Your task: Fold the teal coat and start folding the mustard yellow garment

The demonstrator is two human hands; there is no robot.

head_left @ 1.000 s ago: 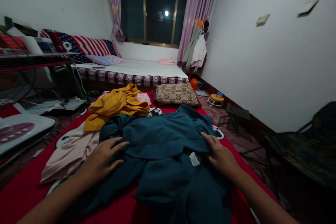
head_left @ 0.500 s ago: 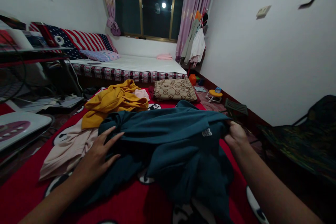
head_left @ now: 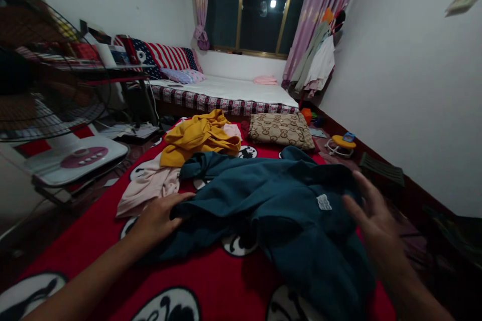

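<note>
A dark teal top lies rumpled across the red blanket, with a small white patch near its right end. At its left side my left hand pinches a fold between thumb and fingers. My right hand is beside the right end, thumb and fingers apart, slightly blurred; no cloth shows gripped in it. Beyond the left hand, a mustard-yellow garment lies in a heap, partly over a pale pink garment.
A brown patterned cushion rests at the blanket's far end. To the left stand a fan and its white base. A bed is under the window. At right are a yellow-topped stool and a dark folding stool.
My right hand has loosened from the top's right end and its fingers have spread. The left hand has gone from spread fingers to a pinch on the cloth. The view has turned left.
</note>
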